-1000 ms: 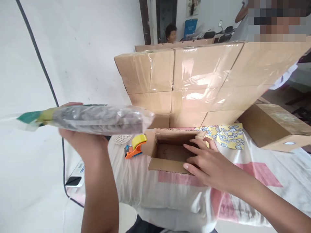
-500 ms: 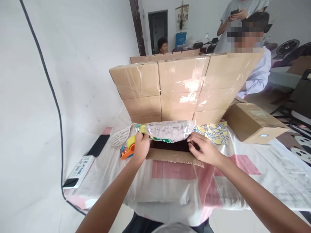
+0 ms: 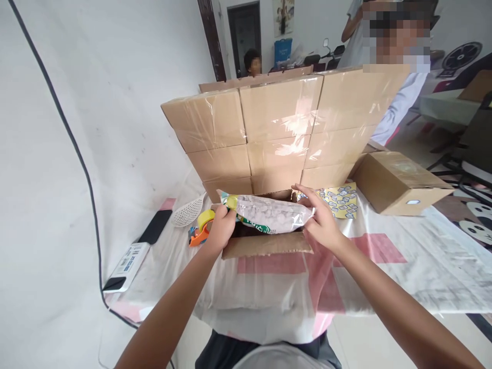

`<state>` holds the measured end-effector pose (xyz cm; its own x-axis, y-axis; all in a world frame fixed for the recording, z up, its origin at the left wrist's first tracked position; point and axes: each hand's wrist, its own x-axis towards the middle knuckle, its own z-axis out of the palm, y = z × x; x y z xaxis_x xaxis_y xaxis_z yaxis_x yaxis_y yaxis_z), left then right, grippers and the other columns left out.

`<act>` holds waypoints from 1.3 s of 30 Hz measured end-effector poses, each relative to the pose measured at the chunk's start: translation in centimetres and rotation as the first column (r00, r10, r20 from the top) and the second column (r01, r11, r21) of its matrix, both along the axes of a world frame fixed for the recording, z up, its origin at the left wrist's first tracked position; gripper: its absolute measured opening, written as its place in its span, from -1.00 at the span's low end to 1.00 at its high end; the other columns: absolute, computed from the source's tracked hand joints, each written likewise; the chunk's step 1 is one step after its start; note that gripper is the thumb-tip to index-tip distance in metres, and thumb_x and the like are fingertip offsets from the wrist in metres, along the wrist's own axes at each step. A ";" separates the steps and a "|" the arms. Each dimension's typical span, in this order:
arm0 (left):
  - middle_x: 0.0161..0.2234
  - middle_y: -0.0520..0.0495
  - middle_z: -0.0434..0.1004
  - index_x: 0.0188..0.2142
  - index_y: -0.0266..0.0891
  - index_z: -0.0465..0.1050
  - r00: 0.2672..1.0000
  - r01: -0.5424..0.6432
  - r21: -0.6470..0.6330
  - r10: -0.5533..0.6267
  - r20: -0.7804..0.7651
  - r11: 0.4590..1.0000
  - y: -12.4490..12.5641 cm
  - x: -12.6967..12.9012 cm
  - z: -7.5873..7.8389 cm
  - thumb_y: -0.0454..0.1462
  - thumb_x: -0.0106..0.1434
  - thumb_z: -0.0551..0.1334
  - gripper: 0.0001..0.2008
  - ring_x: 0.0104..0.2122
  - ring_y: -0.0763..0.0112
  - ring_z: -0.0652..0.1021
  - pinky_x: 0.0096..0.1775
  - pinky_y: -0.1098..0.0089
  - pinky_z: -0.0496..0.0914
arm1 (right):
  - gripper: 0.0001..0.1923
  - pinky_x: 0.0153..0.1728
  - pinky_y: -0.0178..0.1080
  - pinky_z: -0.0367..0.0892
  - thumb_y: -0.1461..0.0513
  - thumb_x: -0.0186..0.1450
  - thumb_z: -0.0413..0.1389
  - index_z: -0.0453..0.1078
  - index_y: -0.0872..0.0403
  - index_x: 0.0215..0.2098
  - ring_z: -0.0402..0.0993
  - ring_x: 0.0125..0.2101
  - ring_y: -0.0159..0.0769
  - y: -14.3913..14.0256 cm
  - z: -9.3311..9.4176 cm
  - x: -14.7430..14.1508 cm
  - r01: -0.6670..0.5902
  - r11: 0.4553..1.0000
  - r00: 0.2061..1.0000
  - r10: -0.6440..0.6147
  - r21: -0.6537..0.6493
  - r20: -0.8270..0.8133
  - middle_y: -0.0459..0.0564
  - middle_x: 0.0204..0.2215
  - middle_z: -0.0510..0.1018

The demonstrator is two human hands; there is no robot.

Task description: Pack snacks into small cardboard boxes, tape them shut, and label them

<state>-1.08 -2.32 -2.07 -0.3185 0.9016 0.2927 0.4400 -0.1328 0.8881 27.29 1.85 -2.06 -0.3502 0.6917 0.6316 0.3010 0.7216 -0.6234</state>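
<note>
A clear plastic bag of pale greyish pieces [image 3: 274, 211], with green and yellow print, lies tilted over the opening of a small cardboard box [image 3: 267, 246]. My left hand [image 3: 222, 228] is closed on the bag's yellow-printed left end. At the other end, my right hand [image 3: 322, 219] has the bag's corner between thumb and palm, its index finger stretched over the box's back edge. The box's front flap is folded outward, and the bag covers most of the inside. An orange tape dispenser [image 3: 199, 236] with yellow tape is just left of my left hand.
Taped cardboard boxes [image 3: 277, 118] form a wall behind the work spot. A closed box [image 3: 403, 182] sits at right, beside a yellow patterned sheet [image 3: 342, 200]. On the left are a white mesh piece [image 3: 188, 212], a black phone-like slab [image 3: 156, 226] and a white box [image 3: 132, 259]. People are beyond.
The bag has come lower over the box, its right end dropping. My right hand has shifted from the box's right edge onto the bag's right end, fingers more extended. The view has shifted slightly.
</note>
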 end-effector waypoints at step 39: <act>0.17 -0.27 0.40 0.16 -0.12 0.40 0.897 -0.230 0.204 0.289 -0.335 0.952 -5.1 -1.0 -3.2 -0.19 0.38 0.23 -0.63 0.13 0.05 0.52 0.09 0.02 0.46 | -0.43 0.31 0.03 0.15 -0.15 0.48 -0.10 0.65 -0.07 -0.25 0.35 0.24 -0.06 4.4 -4.2 -2.9 -0.272 0.873 0.949 0.174 -0.405 -0.263 -0.01 0.19 0.49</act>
<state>-2.07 -7.39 -5.26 -0.3822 0.7351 0.5599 0.7609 -0.0934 0.6421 24.41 6.27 -6.31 -0.4205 0.8306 0.3650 -0.0099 0.3981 -0.9173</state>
